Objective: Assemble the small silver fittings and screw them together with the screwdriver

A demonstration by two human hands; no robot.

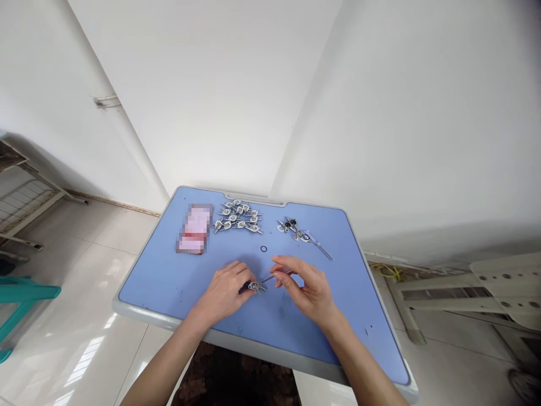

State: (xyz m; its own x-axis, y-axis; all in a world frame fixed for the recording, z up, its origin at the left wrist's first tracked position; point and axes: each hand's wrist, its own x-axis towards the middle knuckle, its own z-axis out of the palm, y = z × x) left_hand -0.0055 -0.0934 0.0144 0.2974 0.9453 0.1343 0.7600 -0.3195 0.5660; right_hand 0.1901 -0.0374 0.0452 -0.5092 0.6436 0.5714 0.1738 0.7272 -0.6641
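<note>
My left hand point(228, 288) is closed on a small metal fitting point(255, 287) near the table's front edge. A black piece shows between the fingers and the fitting. My right hand point(307, 285) pinches a thin metal rod point(266, 279) between thumb and fingers. Its far end meets the fitting or lies right beside it; the tip is too small to make out. Just beyond both hands a black ring point(264, 248) lies flat on the blue table point(177, 282).
Several similar metal fittings point(239, 215) lie grouped at the table's back. To their right are loose small parts point(291, 225) and a thin pointed tool point(323, 251). A blurred-out phone-like rectangle point(195, 228) lies at left. A green stool point(29, 299) stands on the floor.
</note>
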